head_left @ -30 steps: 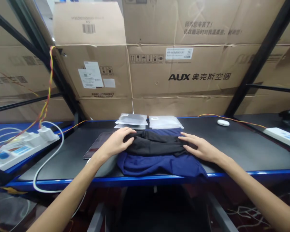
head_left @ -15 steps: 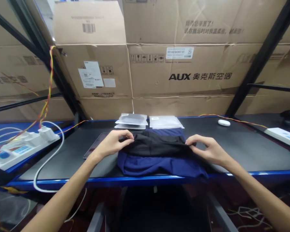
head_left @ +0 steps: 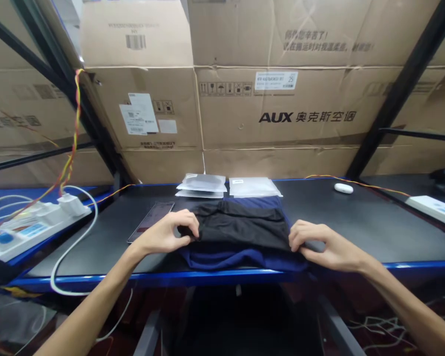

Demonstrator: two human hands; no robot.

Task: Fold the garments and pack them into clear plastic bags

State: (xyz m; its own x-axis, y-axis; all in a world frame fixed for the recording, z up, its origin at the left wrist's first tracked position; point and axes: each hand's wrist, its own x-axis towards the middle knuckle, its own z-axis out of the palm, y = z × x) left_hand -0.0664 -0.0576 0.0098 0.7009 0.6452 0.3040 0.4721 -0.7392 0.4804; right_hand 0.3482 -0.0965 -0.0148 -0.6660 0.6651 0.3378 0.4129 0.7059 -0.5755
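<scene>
From my end I have the left hand [head_left: 170, 233] and right hand [head_left: 321, 244] each pinched, thumb against fingers, on a near corner of the black cloth [head_left: 243, 225], which lies folded over the navy cloth [head_left: 244, 259] just inside the table [head_left: 378, 225]'s blue front edge. To the right I see wide tabletop reaching the white oval case [head_left: 343, 188], while on the left the tablet [head_left: 152, 220] sits close beyond my wrist. Counting outward: two cloths, one tablet, one case, two groups of plastic packets [head_left: 254, 188] along the back edge, and two power strips [head_left: 33, 228], one at either side.
</scene>
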